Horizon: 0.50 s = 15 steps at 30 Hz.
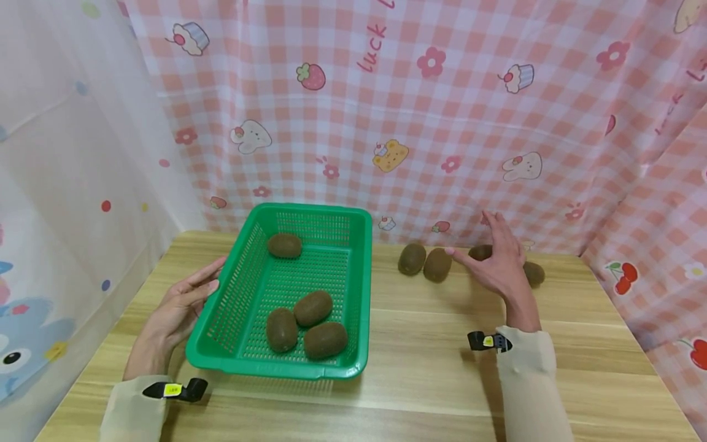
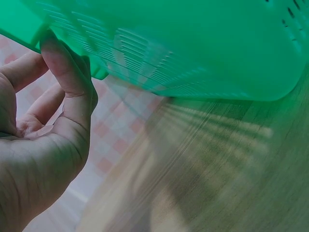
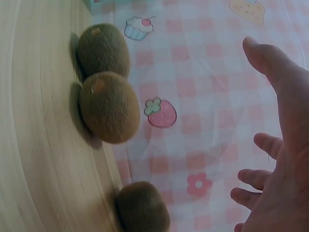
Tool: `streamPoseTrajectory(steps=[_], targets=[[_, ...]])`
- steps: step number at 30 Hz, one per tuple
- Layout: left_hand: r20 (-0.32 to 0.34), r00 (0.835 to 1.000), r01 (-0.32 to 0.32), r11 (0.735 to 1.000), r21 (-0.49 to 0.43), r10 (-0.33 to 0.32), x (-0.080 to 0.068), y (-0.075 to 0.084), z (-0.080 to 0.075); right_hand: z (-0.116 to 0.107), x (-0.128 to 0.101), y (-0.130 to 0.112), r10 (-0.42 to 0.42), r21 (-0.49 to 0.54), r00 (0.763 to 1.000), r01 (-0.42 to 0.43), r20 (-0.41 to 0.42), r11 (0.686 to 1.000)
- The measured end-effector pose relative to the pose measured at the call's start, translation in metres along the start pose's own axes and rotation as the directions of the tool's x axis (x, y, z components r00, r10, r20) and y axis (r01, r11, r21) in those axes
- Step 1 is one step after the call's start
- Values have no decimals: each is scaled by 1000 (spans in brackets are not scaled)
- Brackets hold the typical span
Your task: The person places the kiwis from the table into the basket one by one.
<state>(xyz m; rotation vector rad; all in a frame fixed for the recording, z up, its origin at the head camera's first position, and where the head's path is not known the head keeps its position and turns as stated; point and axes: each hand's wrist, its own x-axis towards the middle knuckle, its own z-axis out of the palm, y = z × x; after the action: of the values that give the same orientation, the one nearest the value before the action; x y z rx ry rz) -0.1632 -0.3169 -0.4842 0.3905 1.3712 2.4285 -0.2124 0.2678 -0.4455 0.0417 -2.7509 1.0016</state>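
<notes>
A green plastic basket [image 1: 276, 367] sits on the left part of the table, its near end closest to me. My left hand [image 1: 179, 305] grips its left rim, with the thumb against the edge in the left wrist view. Inside the basket, one kiwi [image 1: 284, 245] lies at the far end and three more, such as this kiwi [image 1: 326, 340], cluster at the near end. Over the table's back right, my right hand [image 1: 499, 261] is spread and holds nothing. Beneath and beside it are a partly covered kiwi [image 1: 479, 252] and another kiwi [image 1: 534, 274].
Left of the right hand, two kiwis, one [image 1: 412, 259] and its neighbour [image 1: 438, 265], lie side by side near the back edge of the wooden table [image 1: 431, 380]. A pink checked curtain [image 1: 342, 123] hangs right behind the table, and a pale curtain [image 1: 72, 153] on the left.
</notes>
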Motion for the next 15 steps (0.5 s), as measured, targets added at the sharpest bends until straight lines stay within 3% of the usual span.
streamPoseTrajectory(steps=[15], targets=[[-15, 1000, 10, 1000, -2, -10, -1, 1, 0, -18, -2, 33, 115, 57, 993, -114, -12, 992]])
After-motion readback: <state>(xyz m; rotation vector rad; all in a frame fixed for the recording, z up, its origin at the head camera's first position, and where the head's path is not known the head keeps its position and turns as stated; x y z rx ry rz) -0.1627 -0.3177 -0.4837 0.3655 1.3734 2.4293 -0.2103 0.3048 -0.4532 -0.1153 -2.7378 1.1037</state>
